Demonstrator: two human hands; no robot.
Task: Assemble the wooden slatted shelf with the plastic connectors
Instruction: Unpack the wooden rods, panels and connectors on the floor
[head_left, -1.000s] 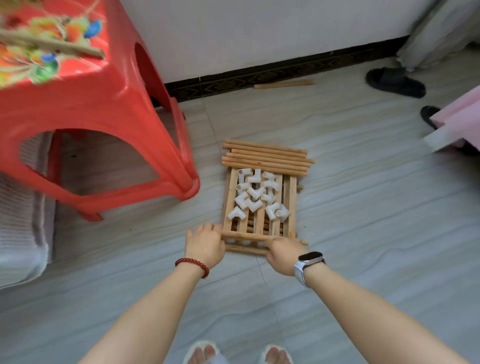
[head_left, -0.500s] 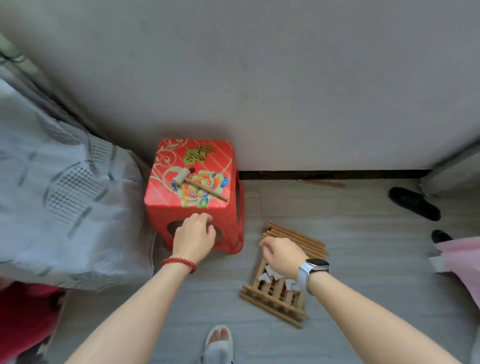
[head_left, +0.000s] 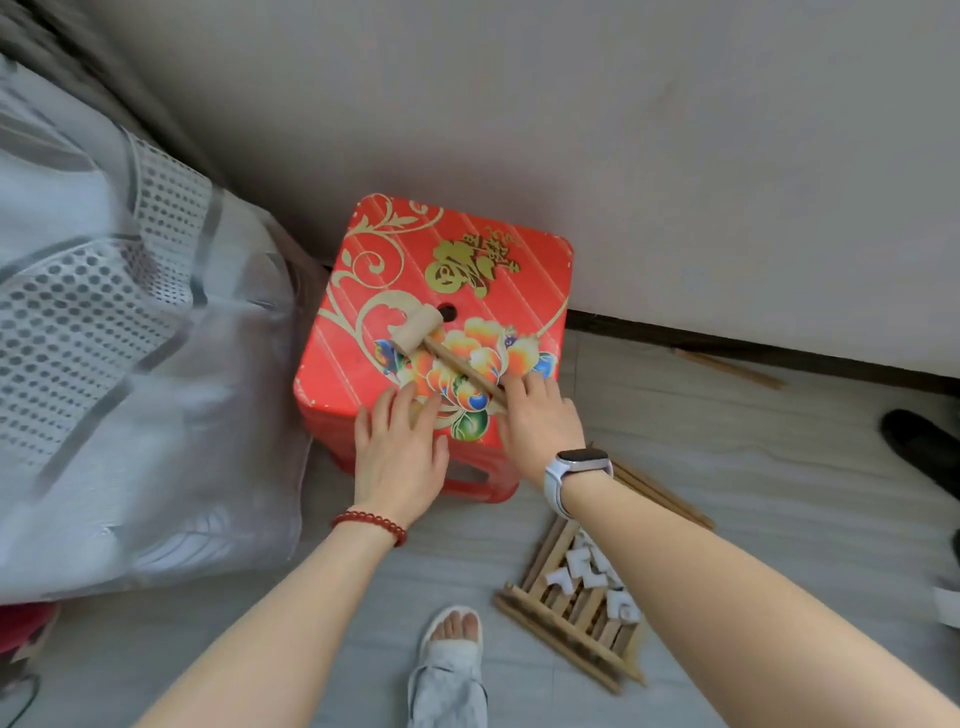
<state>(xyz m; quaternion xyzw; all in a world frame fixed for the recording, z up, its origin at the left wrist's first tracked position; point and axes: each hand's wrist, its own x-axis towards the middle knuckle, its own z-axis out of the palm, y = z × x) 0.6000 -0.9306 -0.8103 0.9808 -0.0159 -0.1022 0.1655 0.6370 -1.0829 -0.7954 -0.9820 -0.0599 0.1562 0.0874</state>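
A wooden slatted panel (head_left: 563, 618) lies on the floor at the lower right, with several white plastic connectors (head_left: 587, 569) piled on it. Loose wooden rods (head_left: 665, 499) lie beyond it, partly hidden by my right forearm. A small wooden mallet (head_left: 421, 328) rests on the red stool (head_left: 457, 270). My left hand (head_left: 397, 449) lies flat on the stool's near edge with fingers spread. My right hand (head_left: 537, 421) reaches onto the stool top, and its fingers touch the end of the mallet handle.
A grey sheer curtain (head_left: 114, 364) hangs to the left of the stool. The wall (head_left: 571, 104) stands right behind it. One stray rod (head_left: 730, 369) lies by the baseboard. A black slipper (head_left: 922, 447) sits at the far right. My slippered foot (head_left: 452, 660) is below.
Both hands left the slatted panel on the floor and rose to the red stool. The left hand now rests on its near edge, and the right hand has reached the mallet handle.
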